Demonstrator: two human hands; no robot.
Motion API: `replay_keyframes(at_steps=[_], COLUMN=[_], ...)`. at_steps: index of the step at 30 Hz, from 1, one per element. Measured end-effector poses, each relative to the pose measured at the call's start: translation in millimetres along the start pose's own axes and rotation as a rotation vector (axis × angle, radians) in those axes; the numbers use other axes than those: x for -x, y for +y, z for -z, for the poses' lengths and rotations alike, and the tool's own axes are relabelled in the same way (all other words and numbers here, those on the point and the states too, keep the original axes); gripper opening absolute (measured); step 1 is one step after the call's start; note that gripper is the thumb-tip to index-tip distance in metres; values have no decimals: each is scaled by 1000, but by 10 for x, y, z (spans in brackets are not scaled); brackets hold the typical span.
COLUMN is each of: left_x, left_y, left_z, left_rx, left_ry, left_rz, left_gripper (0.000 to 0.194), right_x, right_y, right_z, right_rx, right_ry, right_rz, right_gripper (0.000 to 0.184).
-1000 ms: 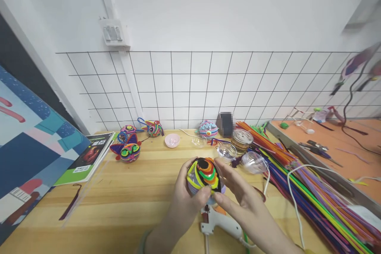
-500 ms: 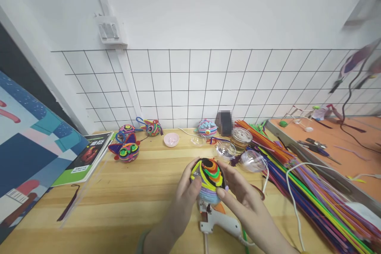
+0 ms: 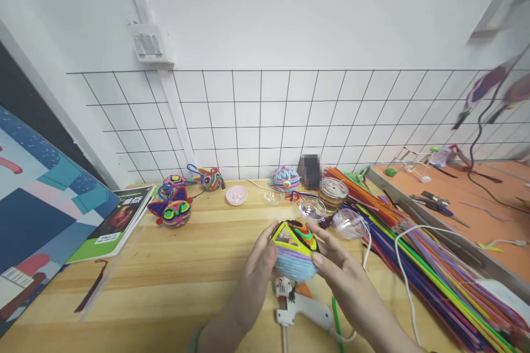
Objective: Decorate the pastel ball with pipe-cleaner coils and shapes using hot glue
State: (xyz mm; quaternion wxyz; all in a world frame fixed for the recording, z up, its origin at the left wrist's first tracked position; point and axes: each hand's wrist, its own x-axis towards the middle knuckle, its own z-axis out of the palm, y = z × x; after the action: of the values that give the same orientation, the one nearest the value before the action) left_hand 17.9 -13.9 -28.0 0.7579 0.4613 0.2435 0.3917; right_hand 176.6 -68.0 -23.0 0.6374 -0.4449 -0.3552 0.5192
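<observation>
Between both hands I hold a ball covered in fuzzy pipe cleaners (image 3: 295, 259), light blue and purple below, with yellow, black, green and orange bands above. A yellow-edged triangular gap on it shows a bare, see-through patch. My left hand (image 3: 259, 265) grips its left side, thumb on the front. My right hand (image 3: 337, 265) is closed on the right side, thumb near the lower front. Just below the ball lies a white hot glue gun (image 3: 304, 309) with a glue stick in it. A green pipe cleaner (image 3: 337, 322) lies beside its handle.
Finished pipe-cleaner balls (image 3: 176, 213) stand at the back left, another (image 3: 286, 178) at the back. Clear plastic half-shells (image 3: 312, 209), a pink dish (image 3: 236, 195) and a ribbon spool (image 3: 333, 190) are behind my hands. Pipe-cleaner bundles (image 3: 434, 265) and a white cord (image 3: 403, 276) lie right.
The ball has been turned in my hands: more of its light blue underside and the yellow triangle now face me, and the rainbow bands have rotated away toward the top right.
</observation>
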Motion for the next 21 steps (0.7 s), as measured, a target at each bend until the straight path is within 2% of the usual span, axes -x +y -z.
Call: replay_keyframes(at_steps=[5, 10, 16, 21], left_x=[12, -45, -78, -31], left_y=[70, -10, -76, -56], left_z=[-88, -80, -50, -92], left_rx=[27, 34, 18, 45], left_ry=[60, 141, 145, 116], left_rz=[20, -8, -26, -26], left_gripper=[67, 85, 99, 94], right_x=[-16, -18, -13, 9], right_y=[10, 37, 86, 85], right_z=[-14, -50, -49, -65], right_rx=[-150, -224, -187, -27], right_ry=[25, 68, 97, 97], right_rz=[-71, -72, -16, 88], right_gripper=[50, 55, 60, 67])
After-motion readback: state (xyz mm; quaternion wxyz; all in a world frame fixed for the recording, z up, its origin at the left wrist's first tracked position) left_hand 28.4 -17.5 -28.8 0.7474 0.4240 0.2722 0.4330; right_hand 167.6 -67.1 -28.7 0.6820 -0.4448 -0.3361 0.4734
